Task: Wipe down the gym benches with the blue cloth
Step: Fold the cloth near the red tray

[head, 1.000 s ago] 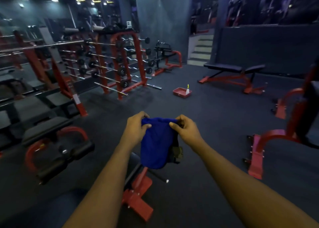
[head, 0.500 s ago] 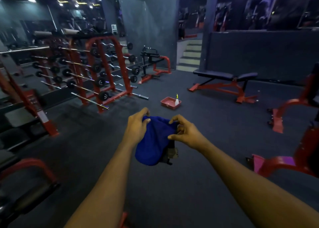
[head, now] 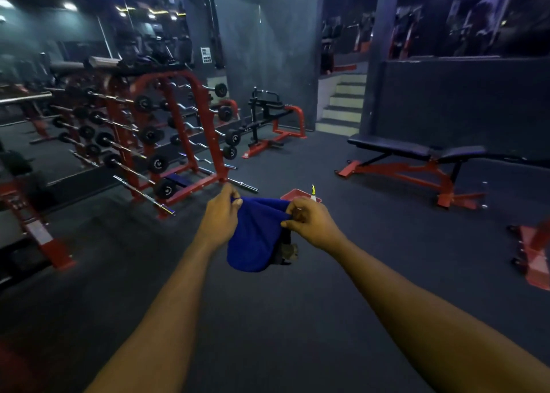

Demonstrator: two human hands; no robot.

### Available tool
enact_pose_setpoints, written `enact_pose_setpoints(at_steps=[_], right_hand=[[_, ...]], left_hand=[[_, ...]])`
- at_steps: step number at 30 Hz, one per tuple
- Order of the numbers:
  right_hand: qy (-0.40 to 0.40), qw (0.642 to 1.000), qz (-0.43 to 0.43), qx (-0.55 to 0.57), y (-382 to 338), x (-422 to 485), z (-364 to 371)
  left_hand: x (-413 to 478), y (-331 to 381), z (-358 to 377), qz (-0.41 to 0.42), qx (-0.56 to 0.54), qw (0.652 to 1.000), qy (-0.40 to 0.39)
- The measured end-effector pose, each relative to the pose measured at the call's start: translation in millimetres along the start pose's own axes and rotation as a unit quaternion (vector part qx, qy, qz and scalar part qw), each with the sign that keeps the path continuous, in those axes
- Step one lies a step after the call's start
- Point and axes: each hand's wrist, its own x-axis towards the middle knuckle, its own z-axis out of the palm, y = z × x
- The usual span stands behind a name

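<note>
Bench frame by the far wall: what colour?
The bench frame is red, clearest in the head view.

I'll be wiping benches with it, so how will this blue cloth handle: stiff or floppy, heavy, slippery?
Probably floppy: the blue cloth sags in a loose fold below both hands. Likely light, since the left hand and right hand hold it by pinched top edges alone. Its matte, fuzzy-looking surface should grip rather than slip.
</note>
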Motion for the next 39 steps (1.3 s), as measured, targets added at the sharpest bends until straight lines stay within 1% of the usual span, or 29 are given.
enact_pose_setpoints(at_steps=[3,8,14,15,16,17,19,22,25,30,32,36,39], right_hand=[[0.030,0.999,0.006,0.044,24,75,-14],[0.055,0.997,-0.006,0.050,71,191,-19],[0.083,0.994,0.018,0.062,139,344,3],[0.080,0.994,0.028,0.062,144,346,2],[0.101,0.992,0.036,0.062,160,412,12],[0.100,0.992,0.049,0.067,166,418,13],[0.113,0.990,0.061,0.054,186,485,15],[0.124,0.987,0.089,0.038,213,553,11],[0.144,0.983,0.101,0.047,255,629,6],[0.165,0.980,0.096,0.054,331,743,-14],[0.162,0.980,0.104,0.053,350,776,-22],[0.160,0.980,0.105,0.051,390,869,-46],[0.157,0.980,0.110,0.045,414,917,-51]], left_hand=[[66,-9,23,-0.002,0.004,1.000,0.014],[181,-51,66,-0.004,0.006,1.000,0.005],[337,-120,104,0.022,0.001,1.000,-0.011],[338,-121,106,0.020,-0.002,1.000,-0.017],[405,-148,111,0.028,-0.001,0.999,-0.020],[412,-153,115,0.026,-0.002,0.999,-0.032],[483,-176,127,0.027,0.006,0.999,-0.042],[557,-194,155,0.042,0.026,0.998,-0.048],[641,-217,195,0.068,0.023,0.996,-0.045],[766,-242,263,0.058,0.009,0.997,-0.047],[801,-247,279,0.047,0.006,0.997,-0.055],[900,-258,314,0.058,0.002,0.997,-0.050],[951,-273,336,0.054,-0.002,0.997,-0.051]])
